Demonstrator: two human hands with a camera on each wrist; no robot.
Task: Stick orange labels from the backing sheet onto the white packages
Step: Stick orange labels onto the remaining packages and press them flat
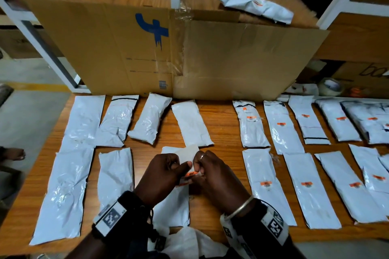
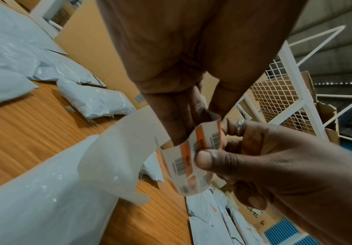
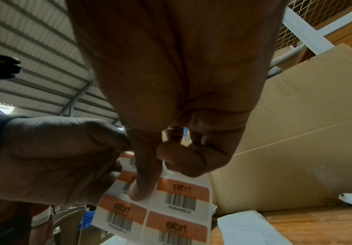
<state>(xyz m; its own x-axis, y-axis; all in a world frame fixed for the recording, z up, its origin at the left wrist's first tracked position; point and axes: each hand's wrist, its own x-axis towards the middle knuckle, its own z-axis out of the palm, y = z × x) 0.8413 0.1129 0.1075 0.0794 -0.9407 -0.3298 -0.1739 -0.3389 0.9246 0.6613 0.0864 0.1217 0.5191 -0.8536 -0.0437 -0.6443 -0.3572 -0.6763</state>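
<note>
Both hands meet over the wooden table (image 1: 223,132), front centre. My left hand (image 1: 185,166) pinches the white backing sheet (image 1: 187,152), whose stripped end curls away (image 2: 116,154). My right hand (image 1: 199,169) pinches the same sheet, thumb (image 3: 144,185) pressed among the orange barcode labels (image 3: 181,195), ringed finger curled behind (image 2: 239,127). An orange label (image 1: 192,174) shows between the hands. Plain white packages (image 1: 149,118) lie to the left, and one (image 1: 174,206) lies under my hands. Packages (image 1: 250,124) bearing orange labels fill the right.
A large flattened cardboard box (image 1: 147,48) stands against the white rack at the table's back edge. A tape roll (image 1: 329,87) sits at back right. One labelled package (image 1: 254,5) lies on the shelf above. Crumpled white plastic (image 1: 189,242) sits by my wrists.
</note>
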